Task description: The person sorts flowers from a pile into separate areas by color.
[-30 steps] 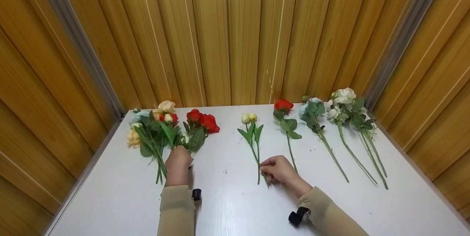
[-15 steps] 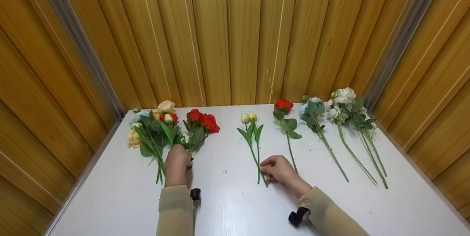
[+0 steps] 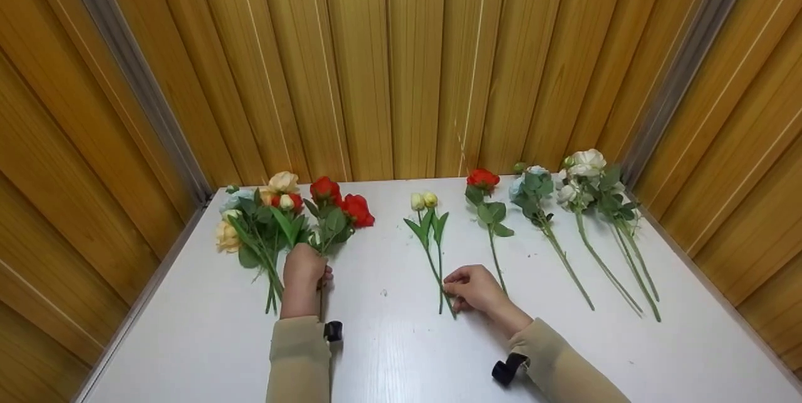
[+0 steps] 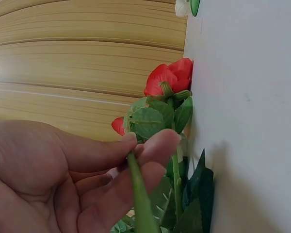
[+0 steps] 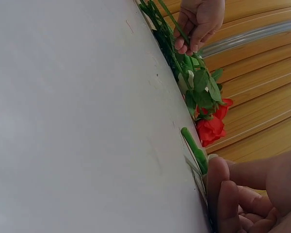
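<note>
My left hand (image 3: pixel 305 268) pinches the green stem (image 4: pixel 140 199) of a red rose (image 3: pixel 325 190) between thumb and fingertips. Its bloom leans up over a second red rose (image 3: pixel 357 210), which lies on the white table. In the left wrist view the held stem runs past the fingers toward the camera. At the middle, my right hand (image 3: pixel 477 290) pinches the lower stem of a yellow tulip (image 3: pixel 430 200) with thumb and index finger. A second, paler tulip (image 3: pixel 417 202) lies against it, their stems crossing near the fingers. The right wrist view shows green stem ends (image 5: pixel 194 149) by those fingertips.
A mixed bunch with peach roses (image 3: pixel 283 182) lies left of my left hand. To the right lie a single red rose (image 3: pixel 483 178), a light blue flower (image 3: pixel 532 185) and white flowers (image 3: pixel 588 163). Wood-patterned panels (image 3: pixel 413 64) enclose the table (image 3: pixel 388 353) behind and at the sides.
The red rose in my left hand has risen slightly and shifted left, away from the other red rose. My left fingers now show around its stem. My right hand and the tulips have barely moved.
</note>
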`<act>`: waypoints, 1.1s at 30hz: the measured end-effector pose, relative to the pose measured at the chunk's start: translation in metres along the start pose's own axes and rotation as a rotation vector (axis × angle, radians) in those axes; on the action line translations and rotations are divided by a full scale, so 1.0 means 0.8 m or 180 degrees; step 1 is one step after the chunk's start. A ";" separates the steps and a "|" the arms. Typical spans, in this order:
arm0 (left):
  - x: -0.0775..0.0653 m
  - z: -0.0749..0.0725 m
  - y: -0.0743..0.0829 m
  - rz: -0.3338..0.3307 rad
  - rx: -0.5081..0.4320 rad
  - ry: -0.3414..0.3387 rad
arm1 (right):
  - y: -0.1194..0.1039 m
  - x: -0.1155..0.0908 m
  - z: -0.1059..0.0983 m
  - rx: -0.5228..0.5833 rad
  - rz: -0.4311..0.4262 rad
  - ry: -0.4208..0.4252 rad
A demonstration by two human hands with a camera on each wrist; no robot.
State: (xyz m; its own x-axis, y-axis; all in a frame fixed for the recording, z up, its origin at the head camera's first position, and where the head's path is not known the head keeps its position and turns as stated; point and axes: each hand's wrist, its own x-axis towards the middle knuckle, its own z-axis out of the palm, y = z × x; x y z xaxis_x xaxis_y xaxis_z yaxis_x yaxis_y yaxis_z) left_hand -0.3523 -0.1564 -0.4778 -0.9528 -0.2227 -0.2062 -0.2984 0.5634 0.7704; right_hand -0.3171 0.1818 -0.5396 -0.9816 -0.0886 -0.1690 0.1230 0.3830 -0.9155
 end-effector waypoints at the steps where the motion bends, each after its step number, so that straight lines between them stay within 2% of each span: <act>1: -0.001 0.000 0.001 -0.0002 -0.0061 0.0009 | 0.000 0.000 0.000 -0.0008 -0.0011 0.0003; 8: -0.006 0.007 0.010 -0.0013 -0.0374 -0.0016 | -0.001 0.000 -0.001 0.0013 -0.0042 0.0043; 14: -0.008 0.021 0.023 0.0321 -0.0833 0.0031 | -0.007 -0.002 -0.002 0.0112 -0.0146 0.0002; 21: -0.015 0.040 0.045 0.0430 -0.1258 -0.0259 | -0.017 -0.006 0.000 0.0026 -0.0222 -0.0011; 25: -0.022 0.055 0.055 0.0579 -0.1419 -0.0431 | -0.021 -0.010 0.001 -0.0007 -0.0275 -0.0062; 28: -0.027 0.068 0.062 0.0669 -0.1446 -0.0565 | -0.023 -0.013 0.003 0.0001 -0.0361 -0.0137; 33: -0.037 0.086 0.075 0.0704 -0.1365 -0.0791 | -0.028 -0.017 0.006 0.0035 -0.0525 -0.0325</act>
State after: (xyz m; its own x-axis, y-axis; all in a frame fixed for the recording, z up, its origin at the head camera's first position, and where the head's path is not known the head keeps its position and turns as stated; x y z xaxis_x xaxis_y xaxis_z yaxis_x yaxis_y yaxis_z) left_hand -0.3455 -0.0612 -0.4674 -0.9903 0.0884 -0.1076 -0.0894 0.1887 0.9780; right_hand -0.3059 0.1703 -0.5188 -0.9688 -0.2424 -0.0519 -0.0362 0.3454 -0.9377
